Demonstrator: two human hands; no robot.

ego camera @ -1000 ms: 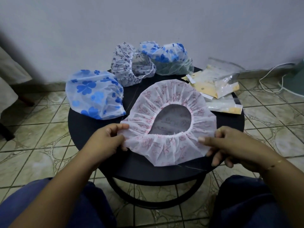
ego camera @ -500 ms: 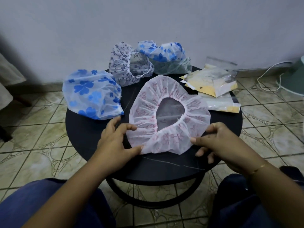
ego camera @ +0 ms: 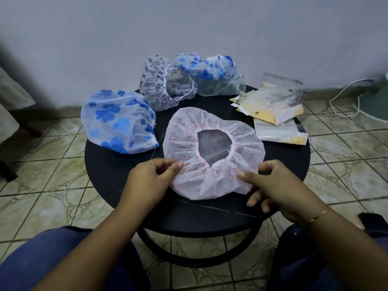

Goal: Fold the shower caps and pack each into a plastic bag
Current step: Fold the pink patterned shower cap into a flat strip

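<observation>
A white shower cap with pink print (ego camera: pixel 212 175) lies spread on the round black table (ego camera: pixel 117 177), its elastic opening facing up. My left hand (ego camera: pixel 151 177) pinches the cap's near left edge between thumb and fingers. My right hand (ego camera: pixel 270 181) pinches the near right edge. A blue-flowered cap (ego camera: pixel 117 124) sits at the table's left. A cap with dark floral print (ego camera: pixel 163 87) and another blue-flowered cap (ego camera: pixel 214 74) sit at the back. Plastic bags (ego camera: pixel 270 103) with yellow card inserts are stacked at the right.
The table stands on a tiled floor (ego camera: pixel 344 156) close to a pale wall. A white cable (ego camera: pixel 344 95) and a greenish object (ego camera: pixel 375 97) lie at the far right. My knees in blue trousers (ego camera: pixel 52 261) flank the table's near side.
Both hands have drawn the cap's near edge inward, so the cap sits narrower and rounder. My left hand has shifted right along the edge.
</observation>
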